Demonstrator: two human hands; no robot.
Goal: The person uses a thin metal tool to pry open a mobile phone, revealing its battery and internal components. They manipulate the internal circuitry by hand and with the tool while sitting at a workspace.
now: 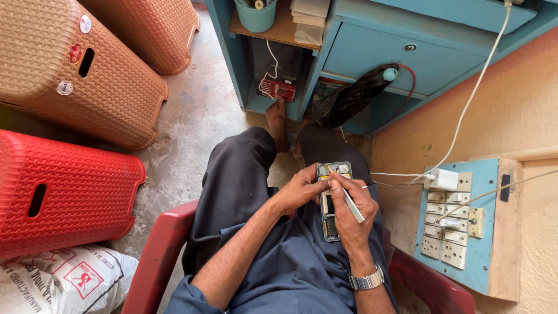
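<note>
An opened mobile phone (329,200) with its back cover off lies on my lap, its circuit parts showing. My left hand (301,191) grips the phone's left side near the top. My right hand (352,208) holds a thin silver tool (350,203) like a pen, its tip resting on the upper part of the phone. A metal wristwatch (366,281) is on my right wrist. I sit in a red plastic chair (156,256) in dark trousers.
Brown (75,75) and red (64,192) woven plastic stools stand on the left, a printed sack (64,282) below them. A blue cabinet (372,52) stands ahead with a black bag. On the right wall a switchboard (459,221) holds a white charger (444,178) and cable.
</note>
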